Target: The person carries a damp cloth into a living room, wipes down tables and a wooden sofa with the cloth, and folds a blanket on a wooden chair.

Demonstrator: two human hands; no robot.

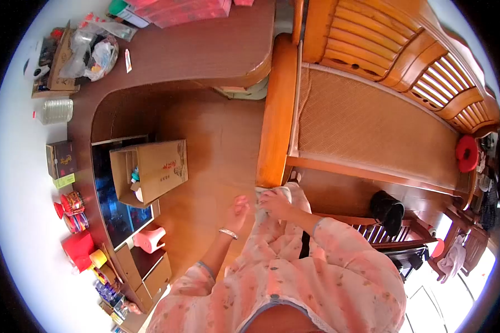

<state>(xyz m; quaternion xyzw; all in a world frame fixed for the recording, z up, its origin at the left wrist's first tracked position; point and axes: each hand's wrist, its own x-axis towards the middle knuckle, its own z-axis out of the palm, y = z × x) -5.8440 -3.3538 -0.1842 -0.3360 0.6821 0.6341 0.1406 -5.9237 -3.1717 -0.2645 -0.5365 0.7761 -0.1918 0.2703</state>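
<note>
Down at the lower centre of the head view, our right hand [276,204] lies over a pale cloth [286,192] beside the wooden armrest's end [270,178]; we can't tell if it's clamped. Just to the left, our left hand [239,210] hovers, fingers curled, how tightly we can't tell. Centre left, we've an open carton [160,169] with bottles inside.

"What's shining over there?"

"The bench frame [276,122] is showing smooth, glossy wood, and the brown tabletop [205,50] is giving off a soft sheen."

"And the seat mat [372,122]?"

"It's looking matt and finely textured. The white cloth [286,192] is looking matt too."

"The open box [166,166]?"

"That's showing matt cardboard, while the pink stool [148,240] is showing smooth plastic and the bottle [58,111] is showing clear plastic."
</note>
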